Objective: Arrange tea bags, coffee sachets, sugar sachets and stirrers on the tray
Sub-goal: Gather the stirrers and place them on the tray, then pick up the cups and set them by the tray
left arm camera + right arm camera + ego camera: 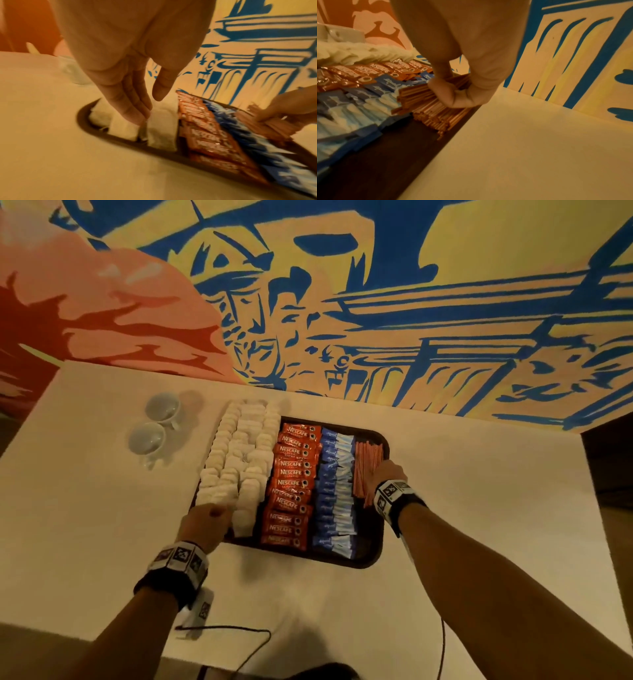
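White table point(445, 508); blue-yellow-red mural wall point(445, 302) behind; warm light

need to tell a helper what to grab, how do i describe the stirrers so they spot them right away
Find the dark tray on the white table. The stirrers are the rightmost column, beside the blue sugar sachets: thin copper-coloured sticks, not flat packets.

- My right hand point(387, 474) covered part of the stirrers point(368, 470).
- Left-wrist view smeared the coffee sachets point(205, 129); their print was unreadable.
- The tray point(388, 155) ran off the right-wrist frame.
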The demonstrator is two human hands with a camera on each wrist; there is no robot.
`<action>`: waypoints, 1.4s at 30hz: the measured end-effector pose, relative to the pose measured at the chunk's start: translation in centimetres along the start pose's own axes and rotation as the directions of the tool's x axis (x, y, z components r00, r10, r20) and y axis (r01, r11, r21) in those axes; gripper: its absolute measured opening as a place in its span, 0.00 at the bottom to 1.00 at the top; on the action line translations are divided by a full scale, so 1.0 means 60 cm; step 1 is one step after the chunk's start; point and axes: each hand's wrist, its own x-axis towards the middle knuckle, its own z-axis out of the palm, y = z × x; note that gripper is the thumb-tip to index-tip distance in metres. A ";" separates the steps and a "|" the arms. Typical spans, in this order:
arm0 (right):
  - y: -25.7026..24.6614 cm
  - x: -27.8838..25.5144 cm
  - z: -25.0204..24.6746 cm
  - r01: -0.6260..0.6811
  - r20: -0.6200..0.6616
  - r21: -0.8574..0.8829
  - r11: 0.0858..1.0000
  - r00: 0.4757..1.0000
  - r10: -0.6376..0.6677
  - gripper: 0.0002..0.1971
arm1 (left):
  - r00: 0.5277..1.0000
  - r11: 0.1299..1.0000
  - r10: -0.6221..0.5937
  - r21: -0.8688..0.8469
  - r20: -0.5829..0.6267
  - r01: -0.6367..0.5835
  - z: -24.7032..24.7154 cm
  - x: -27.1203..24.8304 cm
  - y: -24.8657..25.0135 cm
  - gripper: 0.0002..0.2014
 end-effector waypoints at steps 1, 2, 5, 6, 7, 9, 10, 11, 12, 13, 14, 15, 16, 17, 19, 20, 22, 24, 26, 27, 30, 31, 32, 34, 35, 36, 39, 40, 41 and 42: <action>0.000 0.005 0.002 0.008 -0.012 -0.014 1.000 1.000 -0.008 0.14 | 0.999 1.000 -0.023 0.018 -0.032 0.023 -0.006 0.005 -0.010 0.14; 0.000 0.008 0.003 0.016 -0.023 -0.025 1.000 1.000 -0.017 0.16 | 0.998 0.999 -0.046 0.013 -0.053 0.047 -0.009 0.008 -0.020 0.14; 0.002 0.013 0.007 0.058 -0.066 -0.052 0.997 0.996 -0.062 0.22 | 0.991 0.995 -0.094 -0.030 -0.099 0.092 -0.009 0.018 -0.044 0.13; 0.003 0.014 0.008 0.064 -0.075 -0.058 0.996 0.995 -0.068 0.22 | 0.988 0.993 -0.111 -0.038 -0.104 0.107 -0.005 0.019 -0.049 0.14; 0.005 0.016 0.009 0.073 -0.082 -0.062 0.995 0.994 -0.078 0.22 | 0.987 0.993 -0.118 -0.042 -0.110 0.114 -0.003 0.020 -0.052 0.14; 0.009 0.017 0.007 0.085 -0.084 -0.054 0.995 0.992 -0.090 0.22 | 0.985 0.991 -0.128 -0.045 -0.117 0.123 0.002 0.019 -0.052 0.14; 0.011 0.017 0.005 0.090 -0.083 -0.048 0.995 0.992 -0.094 0.22 | 0.984 0.991 -0.133 -0.051 -0.122 0.127 0.005 0.019 -0.052 0.13; 0.013 0.019 0.004 0.103 -0.080 -0.049 0.994 0.991 -0.106 0.22 | 0.981 0.989 -0.142 -0.061 -0.133 0.135 0.008 0.019 -0.053 0.13; 0.015 0.019 0.002 0.117 -0.076 -0.049 0.992 0.990 -0.120 0.23 | 0.977 0.987 -0.151 -0.069 -0.151 0.142 0.010 0.019 -0.053 0.13; 0.017 0.021 0.002 0.117 -0.072 -0.040 0.992 0.990 -0.120 0.24 | 0.973 0.987 -0.156 -0.074 -0.171 0.145 0.011 0.018 -0.052 0.14; 0.018 0.021 0.002 0.119 -0.081 -0.022 0.993 0.989 -0.120 0.26 | 0.969 0.986 -0.161 -0.082 -0.189 0.148 0.011 0.018 -0.051 0.13; 0.019 0.019 0.002 0.128 -0.098 -0.005 0.992 0.987 -0.128 0.28 | 0.964 0.984 -0.168 -0.101 -0.206 0.150 0.010 0.018 -0.051 0.13; 0.020 0.013 0.000 0.145 -0.116 0.008 0.989 0.983 -0.143 0.29 | 0.959 0.979 -0.178 -0.133 -0.220 0.152 0.008 0.019 -0.050 0.14; 0.023 0.009 0.000 0.158 -0.122 0.019 0.987 0.980 -0.154 0.29 | 0.955 0.975 -0.187 -0.165 -0.232 0.151 0.005 0.020 -0.050 0.15; 0.034 -0.004 -0.003 0.197 -0.122 0.071 0.978 0.975 -0.187 0.29 | 0.954 0.975 -0.176 -0.175 -0.243 0.135 0.000 0.025 -0.055 0.17; 0.041 -0.013 -0.005 0.212 -0.128 0.126 0.969 0.972 -0.196 0.29 | 0.957 0.979 -0.163 -0.160 -0.241 0.126 -0.001 0.028 -0.059 0.17; 0.062 -0.026 -0.003 0.202 -0.174 0.272 0.941 0.972 -0.158 0.28 | 0.960 0.982 -0.152 -0.147 -0.236 0.119 -0.002 0.033 -0.068 0.18; 0.089 -0.033 0.009 0.145 -0.203 0.339 0.929 0.976 -0.078 0.24 | 0.962 0.980 -0.157 -0.154 -0.222 0.124 -0.001 0.040 -0.077 0.19; 0.122 -0.035 0.040 0.011 -0.112 0.373 0.928 0.993 0.033 0.23 | 0.964 0.974 -0.186 -0.162 -0.189 0.156 -0.002 0.050 -0.087 0.17; 0.140 -0.033 0.062 -0.051 -0.042 0.382 0.923 0.996 0.072 0.23 | 0.965 0.970 -0.208 -0.165 -0.159 0.181 -0.002 0.056 -0.093 0.17; 0.175 -0.025 0.124 -0.129 0.153 0.338 0.932 0.985 0.080 0.23 | 0.977 0.959 -0.201 -0.219 -0.077 0.180 -0.001 0.068 -0.111 0.14; 0.176 -0.031 0.133 -0.128 0.165 0.320 0.939 0.983 0.078 0.21 | 0.979 0.955 -0.193 -0.240 -0.060 0.174 -0.001 0.072 -0.117 0.13; 0.173 -0.037 0.139 -0.122 0.149 0.310 0.943 0.986 0.078 0.19 | 0.981 0.952 -0.187 -0.257 -0.052 0.168 -0.002 0.075 -0.123 0.13; 0.169 -0.038 0.150 -0.114 0.113 0.319 0.941 0.990 0.082 0.18 | 0.980 0.942 -0.193 -0.289 -0.051 0.171 -0.008 0.082 -0.136 0.14; 0.167 -0.034 0.155 -0.105 0.110 0.338 0.935 0.991 0.072 0.18 | 0.978 0.934 -0.203 -0.312 -0.053 0.177 -0.013 0.085 -0.140 0.14; 0.171 -0.024 0.164 -0.106 0.108 0.347 0.932 0.991 0.073 0.18 | 0.976 0.926 -0.210 -0.333 -0.054 0.180 -0.017 0.091 -0.147 0.14; 0.182 0.023 0.199 -0.095 0.079 0.377 0.921 0.994 0.070 0.17 | 0.974 0.909 -0.220 -0.372 -0.049 0.187 -0.029 0.112 -0.165 0.14; 0.167 0.020 0.197 -0.102 0.068 0.392 0.914 0.994 0.081 0.17 | 0.973 0.899 -0.224 -0.395 -0.047 0.188 -0.031 0.120 -0.171 0.15; 0.143 0.006 0.184 -0.114 0.056 0.401 0.909 0.993 0.100 0.17 | 0.972 0.887 -0.229 -0.422 -0.047 0.188 -0.034 0.127 -0.174 0.15; 0.126 -0.003 0.175 -0.129 0.050 0.407 0.904 0.992 0.119 0.17 | 0.971 0.872 -0.234 -0.450 -0.042 0.191 -0.037 0.132 -0.175 0.15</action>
